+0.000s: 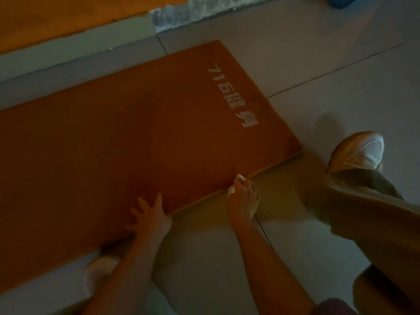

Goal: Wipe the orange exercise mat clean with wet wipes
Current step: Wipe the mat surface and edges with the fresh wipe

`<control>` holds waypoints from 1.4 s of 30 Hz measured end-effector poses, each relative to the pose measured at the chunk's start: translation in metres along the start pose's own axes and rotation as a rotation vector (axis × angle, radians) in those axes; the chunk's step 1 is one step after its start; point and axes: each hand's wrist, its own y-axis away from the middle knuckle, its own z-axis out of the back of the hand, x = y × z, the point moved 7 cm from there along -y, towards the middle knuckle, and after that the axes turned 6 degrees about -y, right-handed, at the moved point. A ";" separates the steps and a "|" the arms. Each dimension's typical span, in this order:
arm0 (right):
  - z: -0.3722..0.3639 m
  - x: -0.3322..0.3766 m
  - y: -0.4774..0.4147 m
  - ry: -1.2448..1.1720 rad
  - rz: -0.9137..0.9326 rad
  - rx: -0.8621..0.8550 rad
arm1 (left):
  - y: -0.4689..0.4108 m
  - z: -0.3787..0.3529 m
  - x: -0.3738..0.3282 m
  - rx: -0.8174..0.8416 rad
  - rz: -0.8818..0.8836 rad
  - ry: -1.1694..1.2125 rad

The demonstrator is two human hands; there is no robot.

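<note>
While the left hand point(150, 215) lies flat on the orange mat point(136, 137) near its near edge, fingers point(159, 200) spread and holding nothing, the right hand point(243, 200) grips a white wet wipe point(231, 190), fingers curled, against that edge. Mat lies on the tiled floor point(318, 53); white shoe point(360, 153) just right of it.

My left hand point(150, 215) lies flat, fingers point(159, 199) spread; my right hand point(243, 200) curls around a wet wipe point(231, 190), both arms outstretched.

Dim, warm-tinted view, soft throughout, with motion blur and bending at edges.
</note>
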 end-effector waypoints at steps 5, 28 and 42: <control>0.009 -0.001 0.001 0.010 0.079 0.113 | -0.002 -0.002 0.032 0.046 -0.045 -0.011; 0.004 -0.011 -0.008 -0.433 -0.136 -0.193 | -0.003 -0.006 0.026 -0.186 -0.100 -0.222; -0.042 0.037 0.052 -0.414 -0.108 -0.338 | 0.000 0.011 0.052 -0.382 -0.269 -0.174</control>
